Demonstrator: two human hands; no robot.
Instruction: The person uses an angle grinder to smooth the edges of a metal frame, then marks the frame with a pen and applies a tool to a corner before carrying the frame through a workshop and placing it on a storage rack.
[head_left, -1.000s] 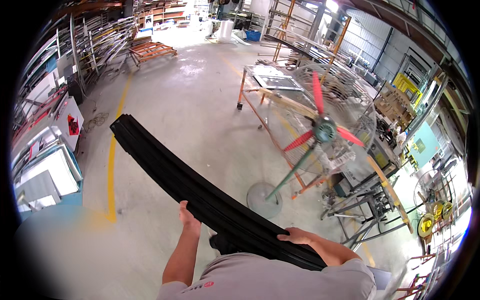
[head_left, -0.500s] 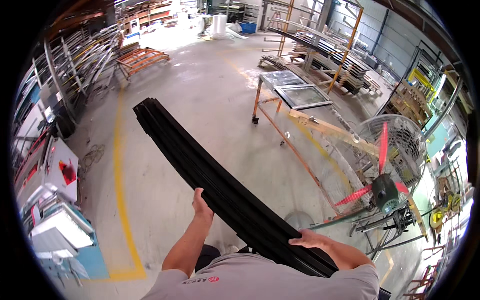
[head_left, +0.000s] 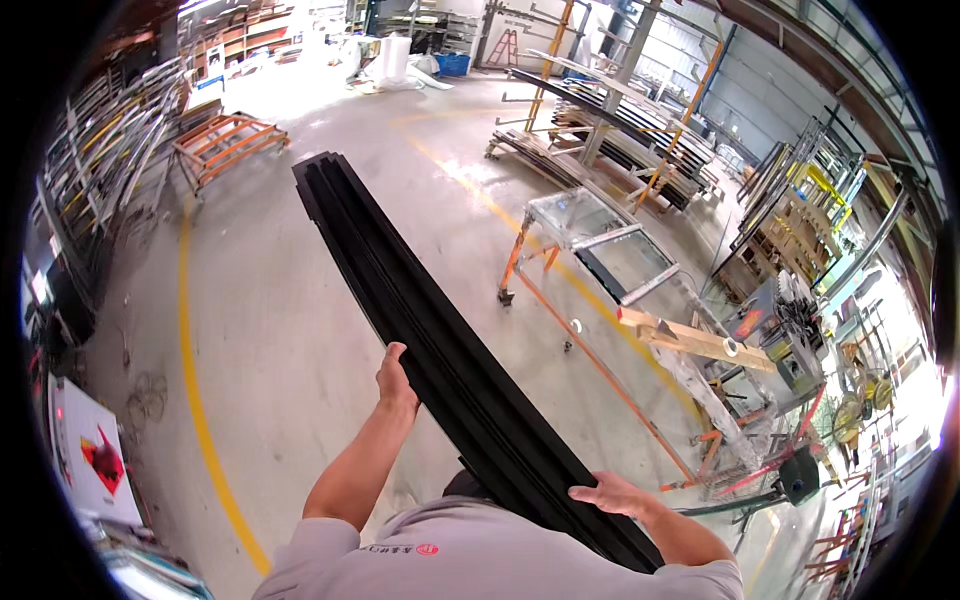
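A bundle of long black profiles (head_left: 425, 335), ridged along its length, slants from the upper left down past my right side. My left hand (head_left: 397, 382) is closed on its left edge about midway along, thumb up and fingers hidden underneath. Close to my body, my right hand (head_left: 610, 494) grips the right edge, with the thumb lying on top. The far end of the bundle sticks out free over the floor, while its near end is hidden by my shirt and right arm.
At right, a wheeled orange-legged trolley (head_left: 515, 262) carries glazed frames (head_left: 628, 262) and a wooden beam (head_left: 700, 340). Stocked racks (head_left: 610, 130) stand behind it. A low orange frame (head_left: 225, 145) is at far left. Yellow lines (head_left: 190, 350) mark the grey floor.
The bundle's far end has swung slightly right and farther away with my body. The trolley and floor lines have shifted in view. Both hands keep their hold.
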